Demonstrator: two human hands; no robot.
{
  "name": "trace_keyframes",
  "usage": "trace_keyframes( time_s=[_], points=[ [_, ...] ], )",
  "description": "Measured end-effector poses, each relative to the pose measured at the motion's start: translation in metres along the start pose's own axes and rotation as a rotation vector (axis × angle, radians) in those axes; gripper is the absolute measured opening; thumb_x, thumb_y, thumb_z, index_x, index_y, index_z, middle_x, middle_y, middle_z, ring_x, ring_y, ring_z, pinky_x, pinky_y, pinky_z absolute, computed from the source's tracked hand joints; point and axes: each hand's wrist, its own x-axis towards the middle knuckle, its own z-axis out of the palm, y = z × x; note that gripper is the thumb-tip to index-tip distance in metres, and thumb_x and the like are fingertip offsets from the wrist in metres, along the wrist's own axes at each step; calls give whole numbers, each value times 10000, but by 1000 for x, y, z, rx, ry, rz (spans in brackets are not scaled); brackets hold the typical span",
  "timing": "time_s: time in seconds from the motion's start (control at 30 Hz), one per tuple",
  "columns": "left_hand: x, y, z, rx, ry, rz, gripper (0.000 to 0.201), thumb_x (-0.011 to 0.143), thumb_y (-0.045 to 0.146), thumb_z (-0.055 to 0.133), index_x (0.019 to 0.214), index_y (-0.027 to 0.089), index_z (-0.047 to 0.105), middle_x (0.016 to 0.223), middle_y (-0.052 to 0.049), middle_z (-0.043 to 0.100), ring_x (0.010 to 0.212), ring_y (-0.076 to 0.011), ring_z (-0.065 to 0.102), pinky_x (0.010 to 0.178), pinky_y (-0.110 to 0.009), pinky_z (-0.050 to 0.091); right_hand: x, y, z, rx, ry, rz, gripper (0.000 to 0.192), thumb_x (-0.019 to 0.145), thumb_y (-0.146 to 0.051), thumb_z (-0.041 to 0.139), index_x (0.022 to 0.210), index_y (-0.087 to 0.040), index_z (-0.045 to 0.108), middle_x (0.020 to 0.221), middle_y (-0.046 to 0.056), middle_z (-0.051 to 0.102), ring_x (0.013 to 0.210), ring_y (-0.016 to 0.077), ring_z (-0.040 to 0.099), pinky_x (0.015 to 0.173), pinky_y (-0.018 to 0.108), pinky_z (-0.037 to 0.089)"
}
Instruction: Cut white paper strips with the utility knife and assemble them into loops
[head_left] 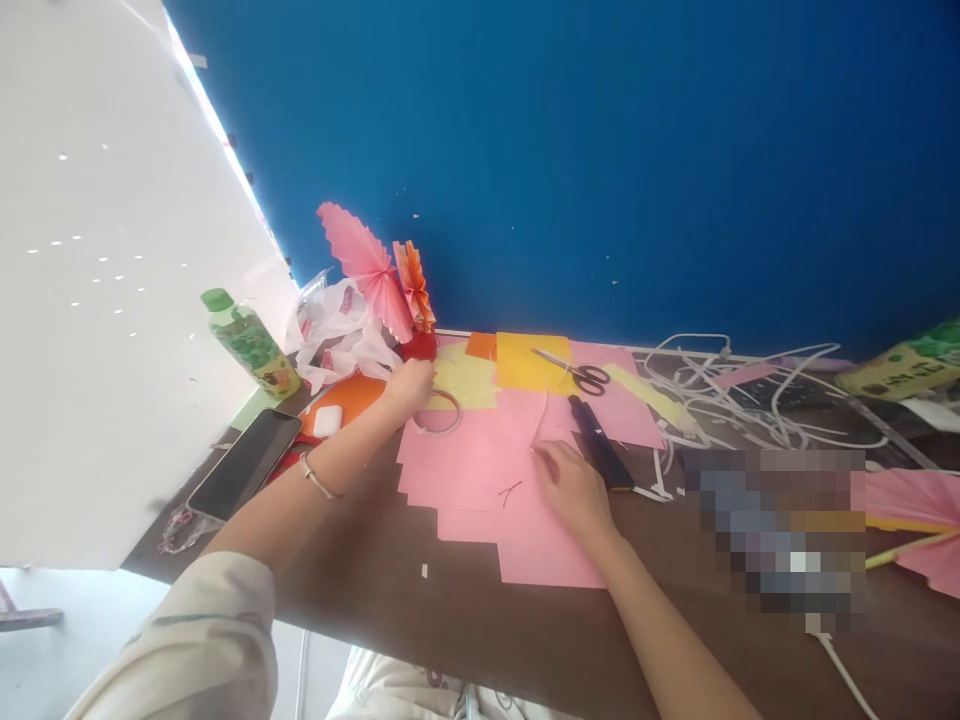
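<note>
My left hand point(409, 385) pinches the tape ring point(439, 412); my right hand point(571, 487) presses loosely bent fingers on pink paper point(480, 470).

Craft corner at a blue wall.
Brown tabletop point(360, 590) strewn with coloured paper sheets point(480, 470), scissors point(581, 373), folded paper fans point(371, 268), white cables point(750, 400).

A green bottle point(251, 343), phone point(244, 463), scissors point(576, 371) and white cables point(757, 400) lie about.

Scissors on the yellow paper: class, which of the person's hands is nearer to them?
Right. The right hand rests on the pink paper just below the scissors; the left hand is farther off, by the tape roll.
</note>
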Motion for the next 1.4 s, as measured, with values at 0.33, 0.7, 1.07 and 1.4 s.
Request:
trace_keyframes(
  time_s=[0.33,0.7,1.07,1.4],
  points=[
    [31,13,9,90,-45,-41,290,710,50,512,984,82,602,974,-206,615,919,-300,615,754,-365,474,-2,4,3,32,33,-52,188,826,-235,428,872,-203,607,861,51,661,794,193,603,681,294,436],
    [12,31,-19,-253,315,351,305,804,73,389,1010,155,597,1051,-99,596,944,-189,582,831,-305,454,-2,0,-2,-106,52,6,176,795,-196,428,788,-192,604,804,62,633,730,195,570,642,302,407],
    [-65,70,19,-1728,-100,-112,195,600,146,721,722,121,571,710,-17,619,726,-143,647,831,-354,502,-2,-26,-9,788,-47,200,296,767,-389,579,967,-171,601,898,77,665,821,185,626,757,336,499],
    [-62,0,31,-419,427,231,196,701,186,561,842,176,696,954,-86,601,966,-265,501,880,-460,406,-4,-23,-1,612,-28,296,173,733,-334,590,742,-168,638,719,51,668,664,180,612,634,314,491]
  ],
)
